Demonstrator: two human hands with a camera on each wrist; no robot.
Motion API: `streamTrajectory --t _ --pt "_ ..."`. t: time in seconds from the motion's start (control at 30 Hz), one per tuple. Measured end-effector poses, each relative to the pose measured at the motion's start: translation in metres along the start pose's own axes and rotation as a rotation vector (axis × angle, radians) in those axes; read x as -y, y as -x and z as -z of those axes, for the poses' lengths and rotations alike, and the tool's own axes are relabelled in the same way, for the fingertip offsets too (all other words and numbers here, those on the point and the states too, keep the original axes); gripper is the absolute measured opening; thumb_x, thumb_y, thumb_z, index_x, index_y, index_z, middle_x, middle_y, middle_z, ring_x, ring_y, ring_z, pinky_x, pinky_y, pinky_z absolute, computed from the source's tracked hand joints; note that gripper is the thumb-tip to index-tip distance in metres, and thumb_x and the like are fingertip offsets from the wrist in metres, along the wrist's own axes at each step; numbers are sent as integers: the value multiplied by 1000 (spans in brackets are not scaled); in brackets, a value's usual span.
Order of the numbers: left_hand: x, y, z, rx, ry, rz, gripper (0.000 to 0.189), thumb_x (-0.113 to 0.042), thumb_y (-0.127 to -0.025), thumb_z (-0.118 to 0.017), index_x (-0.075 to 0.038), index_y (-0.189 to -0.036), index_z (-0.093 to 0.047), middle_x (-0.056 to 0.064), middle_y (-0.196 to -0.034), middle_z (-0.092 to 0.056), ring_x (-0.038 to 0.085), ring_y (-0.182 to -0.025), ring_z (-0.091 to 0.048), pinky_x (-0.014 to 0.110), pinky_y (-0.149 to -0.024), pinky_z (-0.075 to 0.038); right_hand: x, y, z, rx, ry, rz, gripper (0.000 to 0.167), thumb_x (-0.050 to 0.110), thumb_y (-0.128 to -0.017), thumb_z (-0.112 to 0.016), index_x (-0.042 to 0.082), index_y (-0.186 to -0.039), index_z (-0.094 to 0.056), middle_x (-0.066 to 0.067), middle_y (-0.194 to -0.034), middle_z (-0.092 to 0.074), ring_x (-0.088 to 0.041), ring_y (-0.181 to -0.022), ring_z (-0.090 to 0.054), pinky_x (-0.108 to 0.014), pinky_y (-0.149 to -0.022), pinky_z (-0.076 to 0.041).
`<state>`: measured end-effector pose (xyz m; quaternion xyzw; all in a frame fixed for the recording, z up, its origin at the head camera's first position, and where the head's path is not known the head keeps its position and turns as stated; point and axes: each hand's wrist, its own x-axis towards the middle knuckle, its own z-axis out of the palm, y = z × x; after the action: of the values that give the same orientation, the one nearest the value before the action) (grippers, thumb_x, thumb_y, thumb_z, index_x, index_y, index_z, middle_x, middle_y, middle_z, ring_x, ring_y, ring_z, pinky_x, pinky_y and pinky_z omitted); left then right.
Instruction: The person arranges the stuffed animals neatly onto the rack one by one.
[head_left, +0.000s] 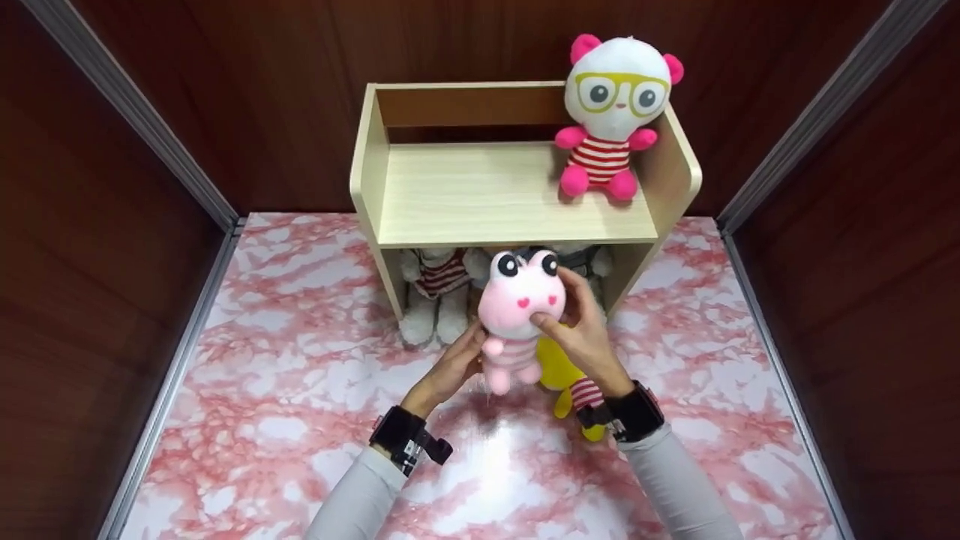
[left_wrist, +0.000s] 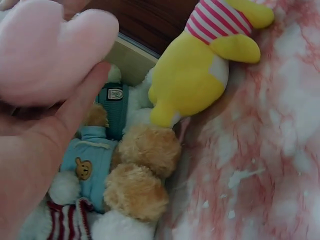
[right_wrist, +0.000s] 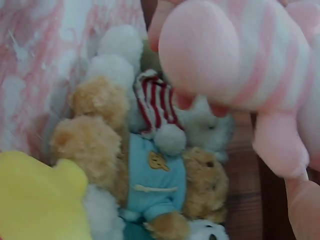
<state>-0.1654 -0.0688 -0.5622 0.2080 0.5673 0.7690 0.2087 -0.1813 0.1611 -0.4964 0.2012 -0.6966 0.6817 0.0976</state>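
Observation:
A pink plush frog with big black eyes and a striped body is held up in front of a small shelf. My right hand grips its head, thumb on the face and fingers round the far side. My left hand touches the frog's lower left side with fairly straight fingers; in the right wrist view its fingertips show past the body. Below the right hand, a yellow plush toy in a striped shirt lies on the floor, partly covered by that hand in the head view.
The pale wooden shelf bears a plush panda with yellow glasses at its upper right. Its lower level holds several plush toys, including a brown bear in a blue shirt and a white one in red stripes. Brown panels enclose the marbled floor.

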Motion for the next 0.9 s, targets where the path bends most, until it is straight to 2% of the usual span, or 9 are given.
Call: streamTrajectory --t 0.07,0.1,0.2,0.33,0.43,0.53,0.63,0.73,0.9 --pt "-3 1 -1 -15 -59 -32 116 -80 -91 -47 -1 -165 -4 30 -166 -18 41 -145 -38 53 -113 -40 4 -4 1 -45 19 33 68 -12 -86 -74 -10 -145 -41 -25 -138 -53 -25 -112 -60 -31 -96 -55" --pt "-5 0 -2 -26 -80 -54 116 -78 -90 -51 -1 -165 -8 30 -166 -20 42 -145 -38 53 -114 -39 6 -6 2 -63 28 46 68 -12 -86 -75 -10 -145 -41 -25 -137 -54 -25 -111 -60 -31 -95 -56" --pt "-10 -4 -6 -84 -173 -149 99 -56 -95 -69 -1 -162 -23 27 -159 -37 39 -140 -46 50 -113 -43 11 -11 2 -99 58 74 68 -7 -87 -78 -8 -145 -42 -22 -138 -54 -25 -111 -60 -30 -92 -57" --pt "-17 -13 -14 -265 -328 -249 73 -18 -90 -82 1 -150 -44 21 -139 -58 34 -122 -61 43 -102 -54 15 -15 -1 -124 73 88 73 9 -88 -84 -6 -145 -42 -20 -140 -53 -27 -113 -60 -31 -90 -59" --pt "-21 -18 -18 -386 -372 -288 60 -9 -89 -81 2 -141 -53 20 -130 -64 31 -114 -66 39 -96 -57 15 -15 -4 -125 44 91 83 27 -86 -86 -4 -148 -41 -20 -143 -50 -28 -117 -59 -33 -94 -57" --pt "-25 -20 -20 -450 -359 -335 50 -6 -90 -79 3 -135 -58 19 -121 -68 26 -106 -68 34 -89 -58 11 -11 -4 -107 -14 82 94 37 -84 -86 -2 -153 -36 -21 -147 -48 -30 -122 -57 -35 -101 -53" --pt "-28 -21 -21 -503 -352 -380 44 -2 -91 -77 4 -131 -60 16 -111 -69 19 -94 -67 28 -79 -55 7 -6 -5 -84 -26 46 88 22 -87 -85 -4 -153 -35 -22 -146 -49 -28 -126 -57 -36 -106 -50" --pt "-34 -24 -22 -527 -346 -416 41 3 -90 -75 7 -128 -61 14 -104 -68 16 -86 -63 26 -73 -52 5 -2 -7 -67 51 14 75 5 -87 -83 -8 -148 -40 -23 -139 -57 -26 -122 -61 -37 -105 -52" --pt "-43 -29 -25 -527 -350 -434 40 11 -88 -73 12 -126 -60 20 -106 -69 14 -89 -65 29 -76 -55 7 -2 -11 -74 170 -11 54 -1 -86 -81 -7 -134 -57 -20 -126 -68 -29 -111 -69 -36 -96 -57"
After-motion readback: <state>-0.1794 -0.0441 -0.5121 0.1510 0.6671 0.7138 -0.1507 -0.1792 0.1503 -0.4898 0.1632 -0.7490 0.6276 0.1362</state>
